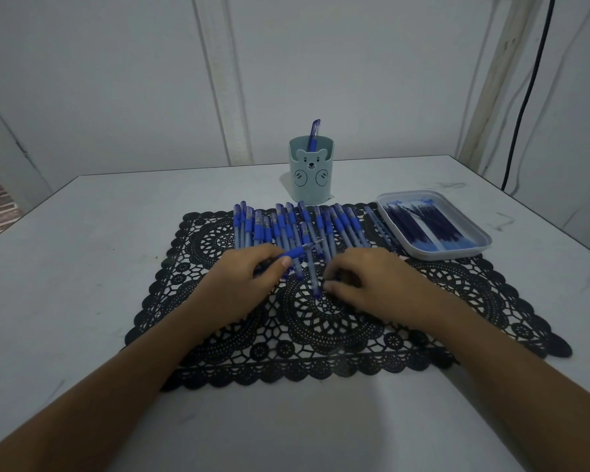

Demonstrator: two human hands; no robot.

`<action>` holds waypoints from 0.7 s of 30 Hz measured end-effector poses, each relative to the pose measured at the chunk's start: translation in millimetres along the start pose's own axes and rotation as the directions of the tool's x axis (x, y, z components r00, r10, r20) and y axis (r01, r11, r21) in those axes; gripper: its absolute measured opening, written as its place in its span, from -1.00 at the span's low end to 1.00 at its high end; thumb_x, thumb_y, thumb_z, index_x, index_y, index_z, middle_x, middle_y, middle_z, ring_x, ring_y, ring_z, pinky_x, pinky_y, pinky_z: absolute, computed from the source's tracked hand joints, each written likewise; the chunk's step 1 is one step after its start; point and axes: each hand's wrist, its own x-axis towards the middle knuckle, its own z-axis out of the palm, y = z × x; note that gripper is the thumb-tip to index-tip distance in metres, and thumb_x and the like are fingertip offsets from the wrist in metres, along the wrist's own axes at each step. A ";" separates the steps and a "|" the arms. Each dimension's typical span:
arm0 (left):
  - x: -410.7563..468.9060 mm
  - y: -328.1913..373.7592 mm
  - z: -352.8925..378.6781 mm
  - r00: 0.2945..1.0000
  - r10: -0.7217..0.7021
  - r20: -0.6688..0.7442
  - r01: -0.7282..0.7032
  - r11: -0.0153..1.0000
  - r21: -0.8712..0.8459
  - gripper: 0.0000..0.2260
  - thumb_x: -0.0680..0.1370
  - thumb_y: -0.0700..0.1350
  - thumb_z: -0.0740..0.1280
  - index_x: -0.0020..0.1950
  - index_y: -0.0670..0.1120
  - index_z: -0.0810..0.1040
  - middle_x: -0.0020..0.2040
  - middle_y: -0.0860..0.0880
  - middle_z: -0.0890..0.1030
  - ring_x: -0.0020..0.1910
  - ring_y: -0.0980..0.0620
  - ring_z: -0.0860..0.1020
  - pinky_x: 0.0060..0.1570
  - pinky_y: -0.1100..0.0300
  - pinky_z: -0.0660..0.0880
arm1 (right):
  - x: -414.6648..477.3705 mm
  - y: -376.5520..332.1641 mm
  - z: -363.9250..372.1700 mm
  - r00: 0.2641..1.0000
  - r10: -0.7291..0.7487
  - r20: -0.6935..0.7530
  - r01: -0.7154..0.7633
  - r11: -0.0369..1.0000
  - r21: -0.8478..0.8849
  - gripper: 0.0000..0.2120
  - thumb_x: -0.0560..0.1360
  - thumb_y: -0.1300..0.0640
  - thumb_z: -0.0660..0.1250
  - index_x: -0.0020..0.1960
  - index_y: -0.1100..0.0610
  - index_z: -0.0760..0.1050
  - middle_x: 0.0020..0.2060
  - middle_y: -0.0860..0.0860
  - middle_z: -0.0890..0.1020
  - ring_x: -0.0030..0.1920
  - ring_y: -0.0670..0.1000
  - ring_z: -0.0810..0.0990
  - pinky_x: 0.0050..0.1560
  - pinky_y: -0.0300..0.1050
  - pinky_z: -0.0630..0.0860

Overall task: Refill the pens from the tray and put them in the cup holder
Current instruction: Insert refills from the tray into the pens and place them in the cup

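Cup holder (310,185): bear face; left hand (249,270) grips pen (295,252).

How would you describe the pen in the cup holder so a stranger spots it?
Behind the black lace mat stands a pale blue cup holder with a bear face. One blue pen leans out of its top. It alone stands up; the row of other pens lies flat on the mat.
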 end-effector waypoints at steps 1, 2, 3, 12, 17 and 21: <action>-0.1 0.4 -0.3 1.000 -0.001 -0.001 0.001 1.000 -0.001 -0.86 0.56 -0.08 0.24 -0.03 -0.04 0.58 -0.38 0.11 0.52 -0.41 0.22 0.43 -0.37 0.42 0.34 | -0.4 -1.4 1.1 1.000 -0.017 0.016 0.018 0.999 -0.036 -0.79 0.53 -0.01 0.23 0.08 0.05 0.53 -0.06 -0.07 0.56 -0.10 -0.12 0.49 -0.04 -0.27 0.43; -0.1 0.6 -0.5 1.000 -0.002 -0.001 0.002 1.000 -0.003 -0.86 0.56 -0.08 0.23 -0.03 -0.05 0.58 -0.38 0.12 0.51 -0.41 0.23 0.43 -0.37 0.42 0.34 | 0.3 -2.1 2.6 0.999 -0.027 0.019 0.028 0.998 -0.052 -0.79 0.53 0.00 0.22 0.09 0.05 0.53 -0.04 -0.07 0.57 -0.09 -0.11 0.49 -0.03 -0.27 0.43; 0.0 0.8 -0.6 1.000 -0.003 0.000 0.003 1.000 -0.003 -0.86 0.56 -0.09 0.23 -0.03 -0.05 0.58 -0.39 0.12 0.50 -0.41 0.23 0.43 -0.37 0.42 0.34 | 0.7 -3.2 2.7 1.000 -0.030 0.007 0.030 0.999 -0.045 -0.80 0.54 0.02 0.22 0.09 0.06 0.53 -0.04 -0.06 0.58 -0.10 -0.11 0.50 -0.04 -0.28 0.44; 1.2 -0.6 1.2 1.000 0.008 0.013 -0.008 1.000 0.024 -0.86 0.56 -0.08 0.24 -0.02 -0.05 0.57 -0.40 0.11 0.49 -0.41 0.20 0.42 -0.38 0.38 0.32 | 4.2 0.3 -8.4 0.916 0.286 -0.280 -0.029 0.745 0.666 -0.87 0.47 0.22 0.34 -0.10 0.00 0.57 -0.32 -0.11 0.57 -0.28 -0.16 0.53 -0.19 -0.34 0.54; 0.7 -0.4 1.1 1.000 0.018 0.017 -0.019 1.000 0.018 -0.87 0.56 -0.09 0.24 -0.02 -0.06 0.58 -0.41 0.14 0.47 -0.43 0.24 0.42 -0.39 0.41 0.32 | 4.3 -2.5 -5.4 0.918 0.274 -0.286 -0.001 0.724 0.689 -0.83 0.46 0.28 0.34 -0.11 0.02 0.57 -0.32 -0.11 0.56 -0.32 -0.23 0.51 -0.21 -0.40 0.51; 0.7 -0.5 2.4 0.999 0.045 0.029 -0.046 0.998 0.033 -0.86 0.56 -0.10 0.24 -0.03 -0.08 0.58 -0.43 0.11 0.45 -0.43 0.17 0.40 -0.41 0.37 0.32 | 4.8 -3.6 -3.3 0.929 0.247 -0.276 -0.010 0.762 0.647 -0.85 0.46 0.27 0.34 -0.10 0.03 0.57 -0.33 -0.12 0.55 -0.33 -0.25 0.49 -0.25 -0.45 0.45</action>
